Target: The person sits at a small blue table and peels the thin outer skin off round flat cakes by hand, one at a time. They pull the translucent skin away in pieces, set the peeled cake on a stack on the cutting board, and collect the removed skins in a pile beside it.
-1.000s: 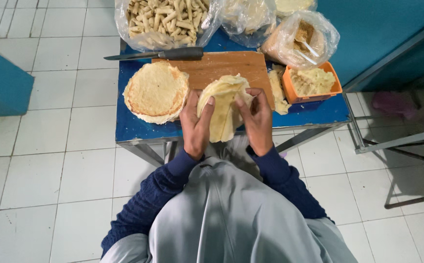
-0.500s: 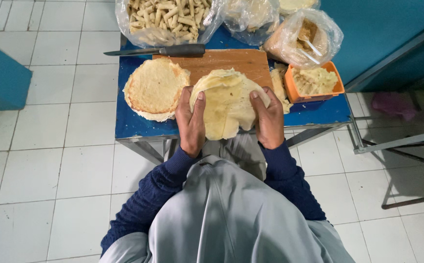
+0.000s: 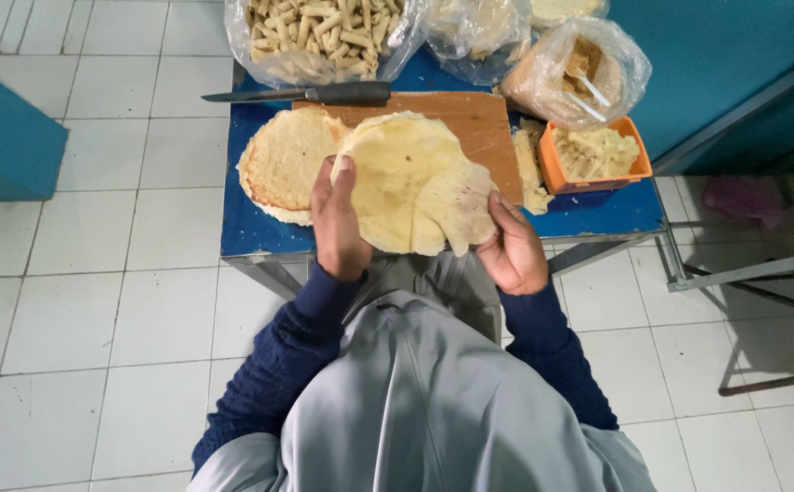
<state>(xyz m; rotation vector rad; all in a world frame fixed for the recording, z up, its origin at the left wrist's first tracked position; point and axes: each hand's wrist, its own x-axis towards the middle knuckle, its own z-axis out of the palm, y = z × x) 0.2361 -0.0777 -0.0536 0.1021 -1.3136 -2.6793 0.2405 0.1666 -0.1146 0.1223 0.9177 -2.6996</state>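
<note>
Both hands held a thin, round, pale-yellow wrapper sheet (image 3: 411,182) above the blue table (image 3: 251,228): the left hand (image 3: 338,223) gripped its left edge, the right hand (image 3: 509,248) its lower right, beside a stack of round wrappers (image 3: 283,164).

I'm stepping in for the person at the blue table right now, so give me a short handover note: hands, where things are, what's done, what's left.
Left hand grips the left edge of a thin round wrapper; right hand holds its lower right edge. The wrapper is open and lifted at the table's near edge, one flap folded over on the right.
Stack of wrappers lies at left, cutting board behind, knife along its far edge.
Orange tub of filling is at right; bag of finished rolls at the back.
Done: one wrapper separated. Left: no filling on it yet, not rolled.
</note>
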